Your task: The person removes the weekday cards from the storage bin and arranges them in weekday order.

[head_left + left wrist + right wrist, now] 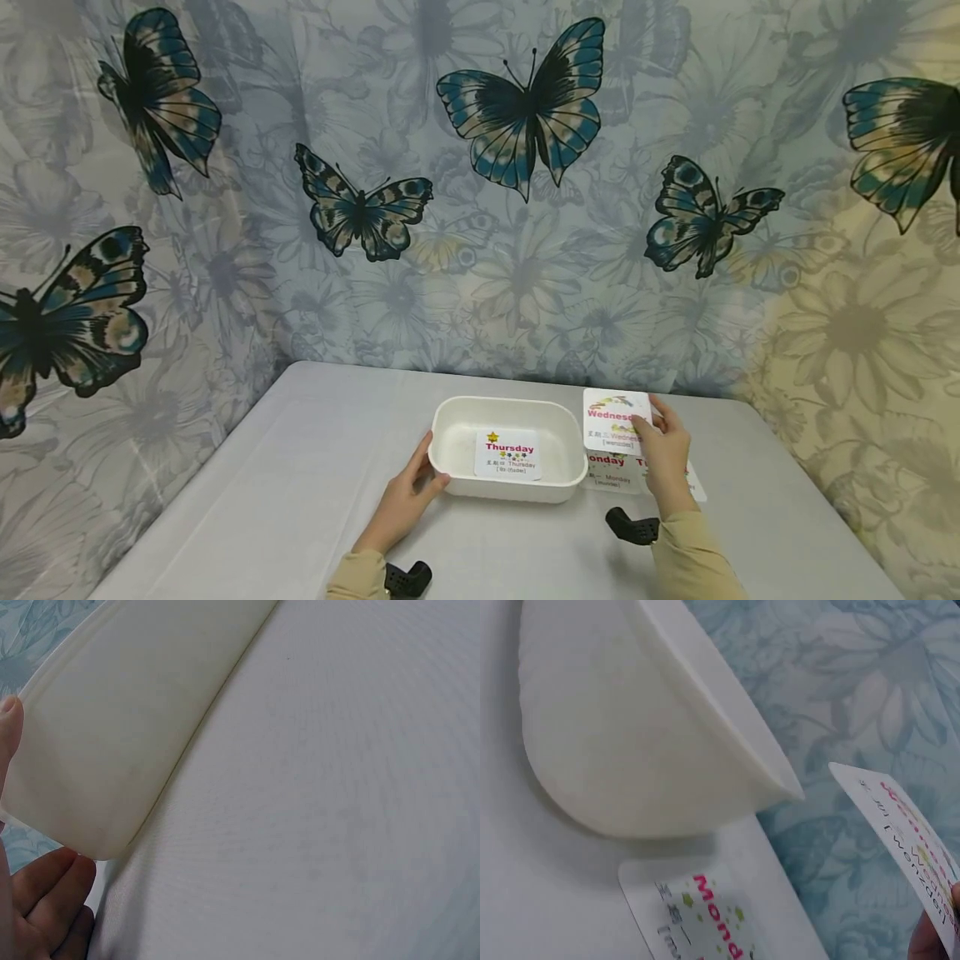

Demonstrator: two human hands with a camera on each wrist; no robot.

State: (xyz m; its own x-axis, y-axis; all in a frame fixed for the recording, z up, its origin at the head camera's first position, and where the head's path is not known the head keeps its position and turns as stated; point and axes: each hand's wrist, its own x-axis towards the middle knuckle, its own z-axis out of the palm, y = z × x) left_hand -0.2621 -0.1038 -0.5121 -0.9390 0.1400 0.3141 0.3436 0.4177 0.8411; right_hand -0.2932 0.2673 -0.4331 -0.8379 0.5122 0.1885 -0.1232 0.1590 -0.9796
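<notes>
A white plastic basin (pixel 510 491) stands on the table, with a Thursday card (pixel 507 456) lying inside it. My left hand (pixel 403 502) grips the basin's left end, thumb at the front corner and fingers around the side. In my right hand (pixel 666 450) a Wednesday card (pixel 611 421) is pinched by its right edge, raised to the right of the basin. Below it on the table lies a Monday card (pixel 611 477), partly covered. Beside that, another card (pixel 697 487) starting with "T" is mostly hidden by the right hand. The right wrist view shows the Wednesday card (pixel 900 847) tilted.
A white cloth covers the table (pixel 300 467). Curtains with butterfly and flower prints (pixel 525 275) hang behind and along the sides. Black wrist devices (pixel 632 527) are at both wrists.
</notes>
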